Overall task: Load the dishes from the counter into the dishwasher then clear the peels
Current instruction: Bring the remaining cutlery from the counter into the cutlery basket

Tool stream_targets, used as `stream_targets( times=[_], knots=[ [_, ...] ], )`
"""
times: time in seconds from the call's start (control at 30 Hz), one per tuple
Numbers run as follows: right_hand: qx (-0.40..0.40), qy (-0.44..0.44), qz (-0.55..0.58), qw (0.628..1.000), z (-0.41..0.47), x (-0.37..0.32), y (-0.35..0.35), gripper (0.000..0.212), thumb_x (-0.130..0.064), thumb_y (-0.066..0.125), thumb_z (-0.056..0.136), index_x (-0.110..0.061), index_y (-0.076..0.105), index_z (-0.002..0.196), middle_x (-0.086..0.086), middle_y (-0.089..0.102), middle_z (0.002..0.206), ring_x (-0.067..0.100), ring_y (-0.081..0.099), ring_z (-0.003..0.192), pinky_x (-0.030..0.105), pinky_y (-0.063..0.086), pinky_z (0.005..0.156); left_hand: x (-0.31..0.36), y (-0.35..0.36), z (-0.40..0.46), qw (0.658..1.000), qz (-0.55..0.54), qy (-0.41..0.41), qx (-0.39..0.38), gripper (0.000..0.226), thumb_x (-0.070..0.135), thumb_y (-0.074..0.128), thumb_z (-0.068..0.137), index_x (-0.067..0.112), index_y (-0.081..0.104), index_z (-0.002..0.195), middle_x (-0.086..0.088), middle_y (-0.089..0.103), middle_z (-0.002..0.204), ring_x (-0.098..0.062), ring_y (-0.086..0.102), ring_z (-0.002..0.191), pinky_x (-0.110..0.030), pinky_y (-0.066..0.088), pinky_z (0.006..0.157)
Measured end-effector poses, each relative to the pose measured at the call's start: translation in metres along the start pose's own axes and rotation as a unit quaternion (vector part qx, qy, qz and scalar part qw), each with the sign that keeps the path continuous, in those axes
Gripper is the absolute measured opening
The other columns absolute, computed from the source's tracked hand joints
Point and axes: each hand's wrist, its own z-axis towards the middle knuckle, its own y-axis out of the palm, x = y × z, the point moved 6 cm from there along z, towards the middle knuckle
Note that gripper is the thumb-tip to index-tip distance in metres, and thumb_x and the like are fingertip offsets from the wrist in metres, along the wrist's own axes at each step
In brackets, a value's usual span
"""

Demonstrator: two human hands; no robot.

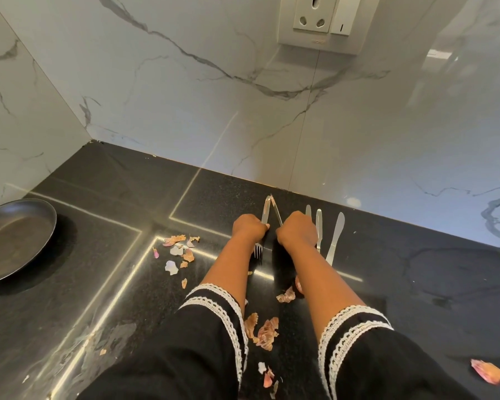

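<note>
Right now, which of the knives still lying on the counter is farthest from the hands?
The rightmost knife, lying alone on the counter; the others sit beside the right hand.

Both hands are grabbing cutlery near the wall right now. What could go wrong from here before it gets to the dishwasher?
The left hand holds a fork with tines toward the forearm and a piece pointing at the wall; a jab or slip seems possible. The right hand grips a second piece, and three knives beside it could get knocked. The sleeves hang over onion peels and may drag them off the counter.
</note>
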Motion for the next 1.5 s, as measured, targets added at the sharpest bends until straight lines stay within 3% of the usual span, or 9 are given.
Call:
stream_targets(
  times=[0.13, 0.23, 0.43, 0.63, 0.8, 0.97, 1.23, 1.4, 1.5],
  knots=[
    [-0.018, -0.001, 0.051, 0.999, -0.014, 0.009, -0.001, 0.019, -0.019, 0.069, 0.085, -0.008, 0.066, 0.1, 0.011, 0.067, 0.097, 0.026, 0.066, 0.088, 0.032, 0.054, 0.072, -0.003, -0.001, -0.01, 0.998, -0.07, 0.002, -0.006, 0.016, 0.022, 0.069, 0.087, 0.007, 0.067, 0.085, -0.019, 0.068, 0.105, -0.034, 0.062, 0.104, -0.047, 0.049, 0.096],
    [-0.017, -0.001, 0.065, 0.998, -0.028, 0.02, -0.007, 0.021, -0.021, 0.068, 0.087, -0.006, 0.065, 0.102, 0.012, 0.067, 0.098, 0.026, 0.066, 0.089, 0.029, 0.049, 0.067, -0.011, -0.001, -0.024, 0.994, -0.106, 0.001, 0.004, 0.024, 0.021, 0.071, 0.085, 0.013, 0.059, 0.066, -0.016, 0.068, 0.091, -0.028, 0.061, 0.089, -0.047, 0.05, 0.095],
    [0.014, -0.001, 0.088, 0.996, -0.06, 0.042, -0.027, 0.018, -0.018, 0.065, 0.088, -0.004, 0.063, 0.099, 0.01, 0.063, 0.089, 0.023, 0.062, 0.081, 0.029, 0.046, 0.064, -0.006, 0.004, -0.06, 0.992, -0.126, 0.026, 0.008, 0.019, 0.024, 0.076, 0.081, 0.014, 0.065, 0.069, -0.011, 0.071, 0.088, -0.025, 0.065, 0.089, -0.043, 0.054, 0.089],
    [0.048, 0.02, 0.104, 0.993, -0.094, 0.08, -0.044, 0.019, -0.018, 0.067, 0.085, -0.005, 0.065, 0.099, 0.011, 0.066, 0.095, 0.025, 0.065, 0.087, 0.031, 0.05, 0.069, -0.002, 0.022, -0.096, 0.991, -0.109, 0.072, -0.002, 0.018, 0.027, 0.075, 0.082, 0.014, 0.066, 0.073, -0.005, 0.069, 0.085, -0.02, 0.063, 0.085, -0.038, 0.054, 0.083],
    [0.086, 0.071, 0.123, 0.986, -0.13, 0.125, -0.065, 0.011, -0.016, 0.066, 0.086, -0.008, 0.06, 0.081, 0.008, 0.062, 0.086, 0.023, 0.059, 0.078, 0.029, 0.044, 0.064, 0.003, 0.059, -0.13, 0.989, -0.084, 0.101, -0.065, 0.018, 0.021, 0.075, 0.082, 0.009, 0.067, 0.072, -0.005, 0.067, 0.076, -0.014, 0.06, 0.063, -0.032, 0.056, 0.068],
    [0.143, 0.151, 0.139, 0.968, -0.181, 0.185, -0.085, 0.023, -0.022, 0.067, 0.086, -0.004, 0.067, 0.1, 0.011, 0.067, 0.101, 0.029, 0.064, 0.095, 0.029, 0.043, 0.067, 0.016, 0.104, -0.178, 0.978, -0.004, 0.168, -0.121, 0.027, 0.029, 0.078, 0.078, 0.014, 0.065, 0.06, -0.006, 0.069, 0.074, -0.023, 0.066, 0.08, -0.041, 0.054, 0.088],
    [0.219, 0.263, 0.158, 0.926, -0.287, 0.275, -0.1, 0.015, -0.022, 0.069, 0.084, -0.008, 0.065, 0.086, 0.008, 0.066, 0.088, 0.023, 0.059, 0.075, 0.025, 0.039, 0.055, 0.01, 0.181, -0.271, 0.934, 0.066, 0.266, -0.23, 0.03, 0.028, 0.08, 0.076, 0.017, 0.061, 0.056, -0.006, 0.072, 0.074, -0.023, 0.069, 0.079, -0.039, 0.058, 0.081],
    [0.277, 0.32, 0.121, 0.898, -0.365, 0.341, -0.123, 0.026, -0.022, 0.067, 0.082, -0.004, 0.072, 0.099, 0.014, 0.071, 0.098, 0.031, 0.066, 0.093, 0.028, 0.047, 0.071, 0.004, 0.247, -0.358, 0.891, 0.076, 0.309, -0.324, 0.027, 0.023, 0.081, 0.076, 0.014, 0.063, 0.057, -0.006, 0.068, 0.064, -0.017, 0.063, 0.061, -0.041, 0.06, 0.076],
    [0.294, 0.36, 0.131, 0.875, -0.408, 0.384, -0.136, 0.023, -0.02, 0.067, 0.081, -0.003, 0.072, 0.096, 0.014, 0.069, 0.089, 0.03, 0.065, 0.085, 0.025, 0.043, 0.067, 0.002, 0.282, -0.409, 0.865, 0.092, 0.334, -0.363, 0.028, 0.022, 0.081, 0.076, 0.012, 0.063, 0.057, -0.006, 0.066, 0.061, -0.015, 0.06, 0.055, -0.034, 0.061, 0.071]
  ],
)
